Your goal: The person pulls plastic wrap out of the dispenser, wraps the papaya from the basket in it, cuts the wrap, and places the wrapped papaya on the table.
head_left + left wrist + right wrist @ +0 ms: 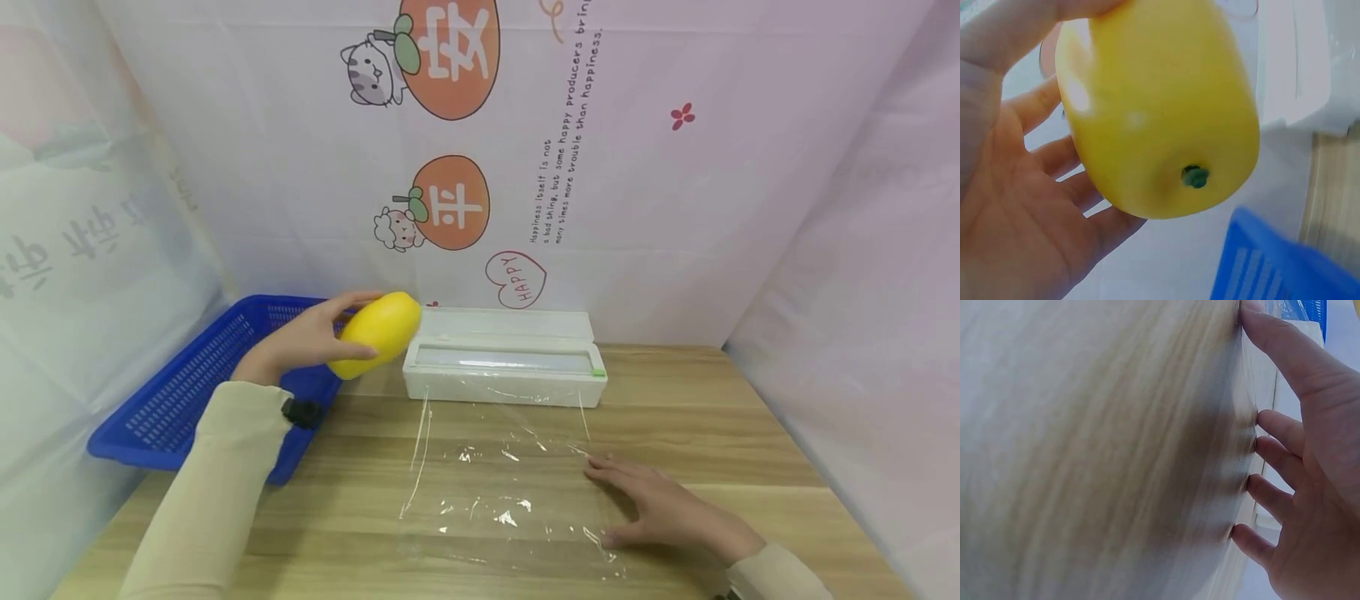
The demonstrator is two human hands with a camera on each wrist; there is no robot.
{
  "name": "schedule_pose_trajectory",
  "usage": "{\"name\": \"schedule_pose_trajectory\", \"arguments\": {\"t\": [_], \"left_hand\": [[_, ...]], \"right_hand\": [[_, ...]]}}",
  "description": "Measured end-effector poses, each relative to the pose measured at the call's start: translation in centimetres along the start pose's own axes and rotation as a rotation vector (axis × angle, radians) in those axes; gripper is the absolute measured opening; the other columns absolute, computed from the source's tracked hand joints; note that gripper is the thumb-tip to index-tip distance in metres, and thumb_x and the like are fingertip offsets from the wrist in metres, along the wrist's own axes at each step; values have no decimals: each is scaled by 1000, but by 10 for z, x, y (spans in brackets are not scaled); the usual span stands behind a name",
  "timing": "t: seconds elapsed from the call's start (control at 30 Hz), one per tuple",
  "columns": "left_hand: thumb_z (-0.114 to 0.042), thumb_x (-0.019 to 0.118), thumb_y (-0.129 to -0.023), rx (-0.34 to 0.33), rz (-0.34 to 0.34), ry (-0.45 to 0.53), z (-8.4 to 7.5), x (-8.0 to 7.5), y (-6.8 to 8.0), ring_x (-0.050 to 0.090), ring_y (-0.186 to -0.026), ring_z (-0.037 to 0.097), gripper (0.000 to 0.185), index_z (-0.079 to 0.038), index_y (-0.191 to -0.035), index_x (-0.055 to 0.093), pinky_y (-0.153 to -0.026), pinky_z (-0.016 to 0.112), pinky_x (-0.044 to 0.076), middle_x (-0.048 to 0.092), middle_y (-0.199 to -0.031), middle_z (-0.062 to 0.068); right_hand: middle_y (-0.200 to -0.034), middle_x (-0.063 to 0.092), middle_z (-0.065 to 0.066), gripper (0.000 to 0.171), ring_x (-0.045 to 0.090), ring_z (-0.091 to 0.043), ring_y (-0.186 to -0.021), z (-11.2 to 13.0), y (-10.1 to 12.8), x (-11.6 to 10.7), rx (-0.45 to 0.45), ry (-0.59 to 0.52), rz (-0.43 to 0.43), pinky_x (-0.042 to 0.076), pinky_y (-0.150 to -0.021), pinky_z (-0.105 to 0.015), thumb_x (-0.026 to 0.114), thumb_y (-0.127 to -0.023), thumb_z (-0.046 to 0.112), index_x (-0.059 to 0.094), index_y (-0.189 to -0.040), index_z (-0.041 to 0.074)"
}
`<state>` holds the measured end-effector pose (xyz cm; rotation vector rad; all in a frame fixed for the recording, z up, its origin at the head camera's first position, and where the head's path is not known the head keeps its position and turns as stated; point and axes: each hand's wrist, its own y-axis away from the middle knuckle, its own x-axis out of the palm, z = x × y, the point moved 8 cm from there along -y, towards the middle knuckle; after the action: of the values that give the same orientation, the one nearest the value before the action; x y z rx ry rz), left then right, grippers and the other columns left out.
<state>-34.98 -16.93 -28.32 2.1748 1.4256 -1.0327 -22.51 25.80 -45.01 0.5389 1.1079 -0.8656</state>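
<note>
My left hand [318, 332] grips a smooth yellow mango [382, 329] in the air over the right side of the blue basket. In the left wrist view the mango [1160, 112] shows a small green stem end, with the thumb on one side and the fingers on the other. A sheet of clear cling film [502, 492] lies over the wooden table, drawn out from a white cling film box [502, 385] whose lid stands up. Beside the film's right edge, my right hand [667, 508] rests its spread fingertips [1259, 447] on the surface.
A blue plastic basket [168, 417] with slotted walls stands at the left of the table [712, 408]. A green piece [597, 372] sits at the box's right end. Printed white cloth [637, 183] closes off the back and both sides.
</note>
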Motion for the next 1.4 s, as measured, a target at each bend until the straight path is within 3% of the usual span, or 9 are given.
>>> {"name": "schedule_pose_trajectory", "arguments": {"t": [0.3,0.57,0.97,1.2,1.4], "left_hand": [[-24,86,-78,204,115,18,-41,60,-8,55,-119,24,84,-26,-150,44,-98,46,48,53,-141,3],[-21,87,-77,373,237,81,-65,114,-7,54,-122,22,80,-20,-148,48,-100,42,48,51,-145,-1],[-24,83,-77,473,425,24,-74,192,-16,50,-121,10,79,-19,-148,49,-104,33,42,53,-143,-4],[-20,82,-75,501,492,53,-77,217,-14,49,-122,8,80,-18,-148,48,-105,30,40,51,-144,-3],[-25,84,-75,552,501,-24,-77,231,-9,45,-130,7,81,-19,-147,49,-109,29,36,50,-147,-4]], "right_hand": [[-154,42,-11,92,36,-43,-140,-1,-1,-1,3,3,8,27,-106,-72,72,-76,68,51,-146,13],[-155,41,-10,92,35,-43,-140,-2,-2,0,3,-2,9,27,-105,-73,71,-76,70,51,-147,15],[-155,42,-12,90,37,-43,-139,0,-1,-1,-7,-1,-7,28,-104,-72,71,-76,69,52,-146,15],[-155,41,-12,90,37,-42,-139,1,-1,1,2,-6,-6,28,-104,-73,71,-77,69,52,-146,14],[-155,40,-12,91,38,-43,-139,-2,-2,3,14,-10,-2,28,-104,-73,71,-76,70,52,-146,15]]}}
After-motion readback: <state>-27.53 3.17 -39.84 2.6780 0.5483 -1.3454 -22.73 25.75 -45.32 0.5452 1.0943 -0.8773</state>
